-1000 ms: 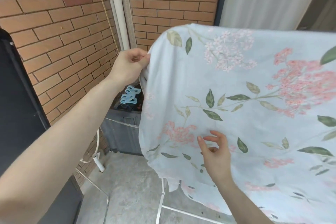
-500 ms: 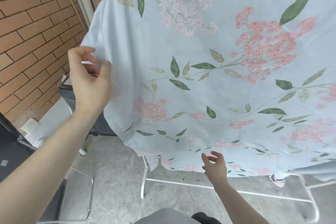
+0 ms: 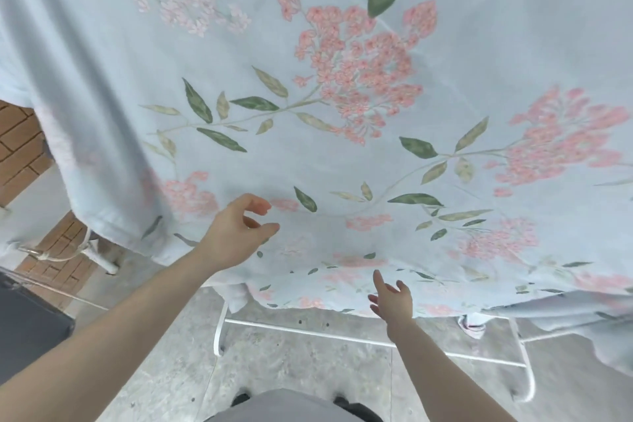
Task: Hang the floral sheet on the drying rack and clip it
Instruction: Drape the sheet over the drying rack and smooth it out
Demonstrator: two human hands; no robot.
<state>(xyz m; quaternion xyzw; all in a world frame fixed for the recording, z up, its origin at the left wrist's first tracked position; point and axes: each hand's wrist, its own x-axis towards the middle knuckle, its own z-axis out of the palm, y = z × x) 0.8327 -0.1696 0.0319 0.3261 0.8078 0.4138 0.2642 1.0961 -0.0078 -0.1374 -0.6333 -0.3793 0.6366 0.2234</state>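
Floral sheet (image 3: 342, 147) hangs draped over the drying rack (image 3: 376, 343), covering nearly all of my view, its lower edge falling just above the white bottom bars that stand on the grey concrete floor (image 3: 291, 370). My left hand (image 3: 236, 233) is raised in front of the cloth near its lower left part, fingers loosely curled and gripping nothing. My right hand (image 3: 392, 300) reaches toward the lower hem with fingers spread, holding nothing; I cannot tell whether either one touches the fabric, and brick wall (image 3: 20, 147) shows past the sheet's left edge.
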